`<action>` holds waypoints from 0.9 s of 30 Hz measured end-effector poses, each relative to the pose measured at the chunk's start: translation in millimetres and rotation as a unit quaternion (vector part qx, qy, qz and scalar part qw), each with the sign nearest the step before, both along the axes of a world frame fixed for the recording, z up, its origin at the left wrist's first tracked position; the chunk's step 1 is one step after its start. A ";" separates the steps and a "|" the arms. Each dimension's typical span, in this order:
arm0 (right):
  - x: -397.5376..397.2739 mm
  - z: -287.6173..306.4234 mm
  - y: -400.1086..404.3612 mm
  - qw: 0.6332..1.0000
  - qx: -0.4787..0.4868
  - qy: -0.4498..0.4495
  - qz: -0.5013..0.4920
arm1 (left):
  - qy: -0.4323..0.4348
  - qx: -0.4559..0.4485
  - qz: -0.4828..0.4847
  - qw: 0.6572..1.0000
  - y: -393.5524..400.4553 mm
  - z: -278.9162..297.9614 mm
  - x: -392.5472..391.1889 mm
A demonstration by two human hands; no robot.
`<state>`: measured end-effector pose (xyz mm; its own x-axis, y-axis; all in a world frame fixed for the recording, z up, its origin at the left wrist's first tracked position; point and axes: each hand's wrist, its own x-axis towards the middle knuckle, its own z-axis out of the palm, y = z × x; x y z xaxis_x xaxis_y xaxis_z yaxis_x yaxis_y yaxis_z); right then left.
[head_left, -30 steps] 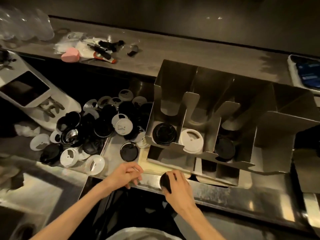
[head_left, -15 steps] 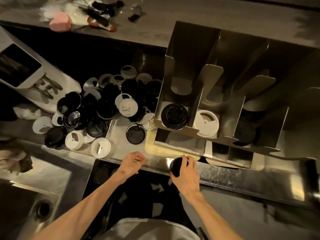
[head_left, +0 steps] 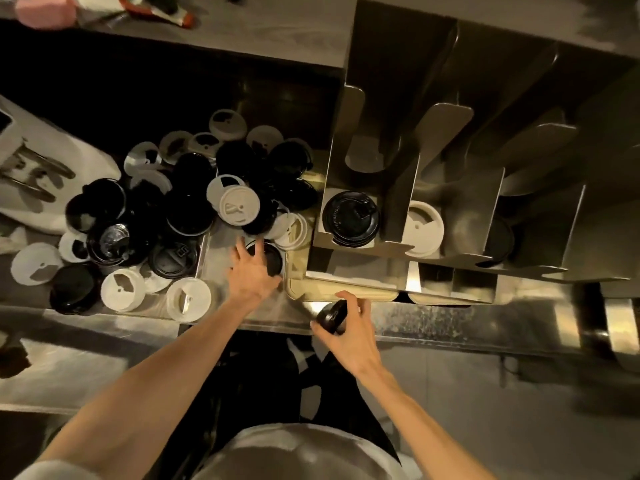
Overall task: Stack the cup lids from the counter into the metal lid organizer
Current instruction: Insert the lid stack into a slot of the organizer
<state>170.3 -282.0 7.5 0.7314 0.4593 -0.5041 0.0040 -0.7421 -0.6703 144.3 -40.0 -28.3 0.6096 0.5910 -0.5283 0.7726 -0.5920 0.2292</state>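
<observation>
While my right hand (head_left: 349,327) grips a black lid (head_left: 332,315) at the table's front edge | left hand (head_left: 254,271) spread, touching another black lid (head_left: 273,259).

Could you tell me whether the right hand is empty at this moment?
No, the right hand holds a black lid near the counter's front edge.

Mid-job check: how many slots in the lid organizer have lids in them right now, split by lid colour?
Black-lid slots: 2
White-lid slots: 1
Total: 3 filled slots visible in the metal lid organizer
</observation>
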 end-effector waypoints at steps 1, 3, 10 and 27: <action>-1.0 0.8 2.4 1.000 0.006 0.002 -0.008 | 0.005 -0.001 -0.001 1.000 1.7 -3.6 -1.5; -0.9 5.4 6.4 1.000 0.008 0.012 -0.014 | 0.002 0.012 -0.008 1.000 2.9 -6.8 -4.9; -0.6 24.1 15.0 0.997 0.036 0.057 -0.024 | -0.092 -0.030 0.056 0.994 0.4 12.2 -22.9; 31.3 175.1 51.8 0.969 0.238 -0.014 0.072 | -0.306 -0.200 0.083 0.927 37.8 176.2 -32.7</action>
